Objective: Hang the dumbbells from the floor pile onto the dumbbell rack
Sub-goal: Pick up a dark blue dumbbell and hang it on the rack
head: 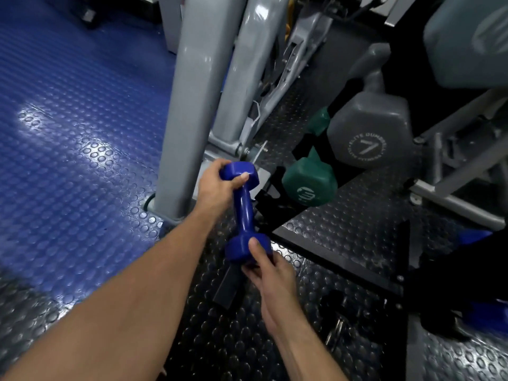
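A small blue dumbbell (242,207) is held in the air between both hands, its shaft running near to far. My left hand (215,188) grips the far head, thumb across its top. My right hand (270,273) grips the near head from below, thumb on its face. Just beyond, a green dumbbell (309,182) and a larger grey dumbbell (371,130) marked 7 hang on the black dumbbell rack (299,218), heads toward me. Another blue dumbbell (472,235) shows at the right, partly hidden.
Grey machine posts (189,105) stand directly behind my left hand. Studded blue flooring (68,133) spreads to the left, studded black flooring (220,339) lies under my arms. A grey machine frame (453,171) crosses the right side. A black base bar (228,287) lies below the dumbbell.
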